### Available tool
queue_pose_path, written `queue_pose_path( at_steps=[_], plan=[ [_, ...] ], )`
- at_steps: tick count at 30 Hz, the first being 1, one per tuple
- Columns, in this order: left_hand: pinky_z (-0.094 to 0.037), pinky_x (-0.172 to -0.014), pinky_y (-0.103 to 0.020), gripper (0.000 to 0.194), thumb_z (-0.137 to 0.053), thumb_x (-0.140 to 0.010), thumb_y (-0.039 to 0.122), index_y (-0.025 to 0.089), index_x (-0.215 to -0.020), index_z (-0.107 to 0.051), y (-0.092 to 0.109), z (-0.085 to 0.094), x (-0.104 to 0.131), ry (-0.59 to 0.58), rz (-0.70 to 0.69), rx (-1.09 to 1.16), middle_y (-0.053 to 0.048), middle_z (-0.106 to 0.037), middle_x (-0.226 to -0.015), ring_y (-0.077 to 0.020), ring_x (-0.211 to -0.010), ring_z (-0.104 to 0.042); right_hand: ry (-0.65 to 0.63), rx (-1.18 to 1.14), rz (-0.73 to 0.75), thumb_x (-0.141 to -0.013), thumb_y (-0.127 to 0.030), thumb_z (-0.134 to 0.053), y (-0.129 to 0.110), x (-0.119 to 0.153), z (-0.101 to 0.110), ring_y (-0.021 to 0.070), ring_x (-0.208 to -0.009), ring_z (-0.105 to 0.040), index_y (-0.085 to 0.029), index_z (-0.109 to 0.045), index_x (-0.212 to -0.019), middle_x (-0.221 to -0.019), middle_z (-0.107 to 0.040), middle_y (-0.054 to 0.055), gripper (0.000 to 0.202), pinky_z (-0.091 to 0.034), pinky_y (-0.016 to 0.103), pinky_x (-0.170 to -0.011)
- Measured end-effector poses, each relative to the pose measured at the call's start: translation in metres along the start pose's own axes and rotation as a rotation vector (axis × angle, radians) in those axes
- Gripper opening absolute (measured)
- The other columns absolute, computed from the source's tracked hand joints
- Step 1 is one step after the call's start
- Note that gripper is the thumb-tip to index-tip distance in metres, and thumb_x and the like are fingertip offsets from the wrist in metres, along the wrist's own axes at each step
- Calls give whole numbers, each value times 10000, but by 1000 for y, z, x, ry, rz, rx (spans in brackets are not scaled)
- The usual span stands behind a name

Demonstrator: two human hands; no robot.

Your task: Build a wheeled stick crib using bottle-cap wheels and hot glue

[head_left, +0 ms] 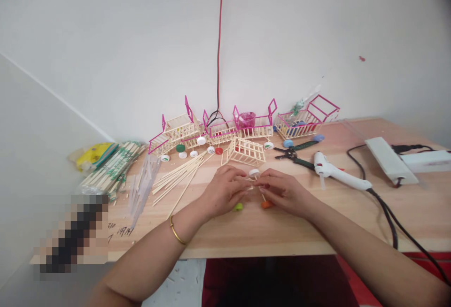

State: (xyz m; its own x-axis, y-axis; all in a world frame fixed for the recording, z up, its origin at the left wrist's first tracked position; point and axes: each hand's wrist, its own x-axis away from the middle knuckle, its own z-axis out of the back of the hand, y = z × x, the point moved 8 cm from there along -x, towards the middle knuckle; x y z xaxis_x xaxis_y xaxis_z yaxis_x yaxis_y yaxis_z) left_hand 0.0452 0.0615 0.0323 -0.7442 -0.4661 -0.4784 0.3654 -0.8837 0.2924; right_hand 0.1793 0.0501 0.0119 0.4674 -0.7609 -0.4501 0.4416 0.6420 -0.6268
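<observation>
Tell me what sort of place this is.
Probably a small craft workspace: a wooden table against a plain wall, with little stick-built carts, loose wooden sticks and what looks like a glue gun beside a pair of pliers.

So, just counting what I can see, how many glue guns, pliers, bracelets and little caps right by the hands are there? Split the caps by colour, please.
Glue gun: 1
Pliers: 1
Bracelet: 1
White cap: 1
Green cap: 1
Orange cap: 1
Total in view: 6. Any further cap hidden by the fingers can't be counted.
</observation>
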Motion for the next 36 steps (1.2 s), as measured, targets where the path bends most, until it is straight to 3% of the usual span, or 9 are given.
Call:
queue_pose_path(
  at_steps=[8,12,15,19,25,29,32,36],
  plan=[
    [-432,-904,-391,217,-548,-883,273,244,-1072,-649,-2,1,1,31,0,-3,-78,-602,-1111,-209,-1010,-523,6,-12,-6,-896,-193,-519,-1,1,0,163,-838,-617,-212,-653,-1062,-976,-583,80,214,-513,295,-738],
    [-436,-878,-381,111,-547,-877,273,180,-850,-601,-2,10,-1,102,20,54,-89,-616,-1058,-206,-982,-537,36,10,1,-892,-205,-531,-2,0,4,155,-791,-613,-211,-650,-1046,-956,-585,74,194,-508,290,-706],
    [-437,-802,-345,159,-514,-877,242,175,-737,-483,-3,17,-2,152,51,87,-79,-606,-908,-183,-877,-538,55,14,2,-888,-201,-539,-1,0,7,145,-765,-602,-210,-646,-1042,-922,-587,63,187,-502,279,-690],
    [-360,-620,-291,257,-423,-915,242,194,-664,-394,-5,26,-2,192,118,32,0,-453,-638,-144,-636,-423,72,31,-8,-891,-215,-536,0,0,9,149,-762,-607,-215,-644,-1029,-929,-607,65,175,-502,279,-673],
    [-290,-557,-275,416,-464,-919,270,190,-551,-286,-6,36,0,259,132,65,39,-316,-537,-110,-535,-335,87,52,-33,-896,-260,-521,1,0,11,172,-793,-625,-214,-645,-992,-916,-638,71,163,-516,302,-705],
    [-317,-558,-270,398,-475,-899,241,195,-555,-281,-12,37,2,321,179,51,38,-331,-540,-111,-537,-349,96,89,-40,-900,-268,-512,0,-1,14,178,-773,-629,-214,-655,-989,-878,-653,68,177,-514,305,-690],
    [-357,-575,-267,307,-478,-893,236,196,-610,-366,-17,34,5,325,219,44,29,-402,-578,-116,-561,-397,119,119,-48,-914,-267,-492,1,-2,17,180,-780,-629,-219,-661,-982,-869,-667,66,189,-509,306,-695],
    [-432,-679,-290,98,-460,-910,224,174,-916,-544,-16,29,4,276,191,55,-29,-596,-771,-148,-717,-537,136,154,-67,-919,-253,-489,2,-2,19,176,-770,-620,-211,-662,-955,-844,-671,61,181,-493,300,-688]
  ],
)
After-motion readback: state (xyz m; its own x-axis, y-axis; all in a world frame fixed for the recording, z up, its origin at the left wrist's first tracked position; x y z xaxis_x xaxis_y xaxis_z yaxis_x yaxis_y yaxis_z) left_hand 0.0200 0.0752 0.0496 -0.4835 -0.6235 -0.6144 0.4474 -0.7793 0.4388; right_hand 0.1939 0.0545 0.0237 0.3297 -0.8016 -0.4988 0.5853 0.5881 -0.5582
